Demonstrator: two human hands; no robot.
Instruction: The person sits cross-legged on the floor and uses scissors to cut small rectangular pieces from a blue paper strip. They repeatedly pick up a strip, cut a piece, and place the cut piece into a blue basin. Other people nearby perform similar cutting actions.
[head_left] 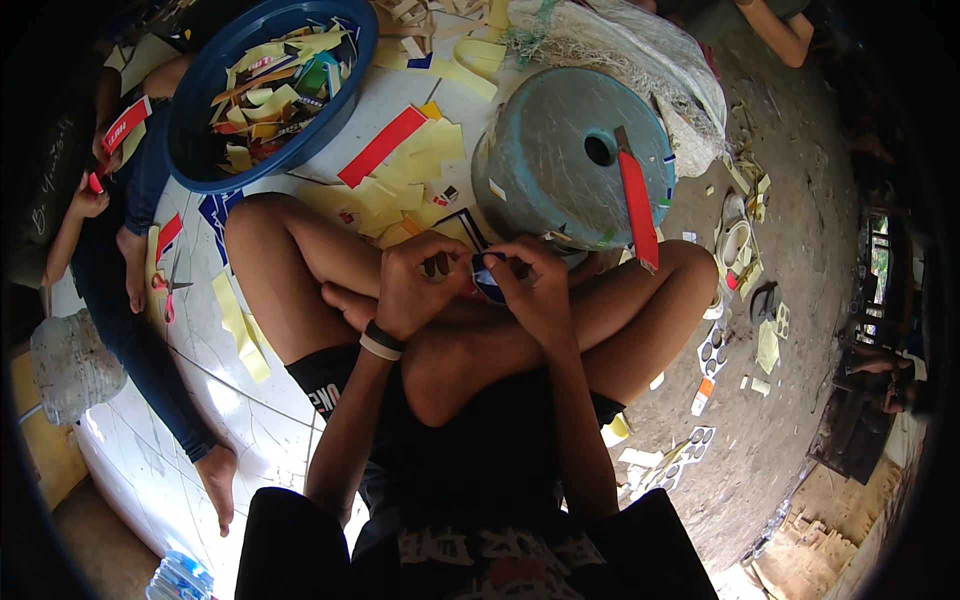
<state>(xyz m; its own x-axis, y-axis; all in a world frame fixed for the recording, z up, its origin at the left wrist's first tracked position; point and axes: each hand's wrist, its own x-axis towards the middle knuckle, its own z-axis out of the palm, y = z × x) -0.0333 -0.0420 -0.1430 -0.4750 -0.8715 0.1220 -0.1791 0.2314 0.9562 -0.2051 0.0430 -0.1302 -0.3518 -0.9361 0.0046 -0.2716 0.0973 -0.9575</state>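
Observation:
Both of my hands meet above my crossed legs, at a small dark blue piece with a pale edge (489,284), which looks like cut sticker or card. My left hand (415,285), with bands at the wrist, is closed in a pinch at the piece's left edge. My right hand (533,290) is closed on it from the other side, thumb and forefinger together. Fingers cover much of the piece. Just beyond lie pale yellow scraps (395,190) and a red strip (383,146). A longer red strip (637,205) rests across a grey-green drum (540,130) with a round hole.
A blue basin (185,165) full of cut scraps stands at the far left. Beside it another person holds a red strip (128,124). Red-handled scissors (170,287) lie on the tiles. A white sack (640,50) is behind the drum. Scraps and shoes (735,240) lie at right.

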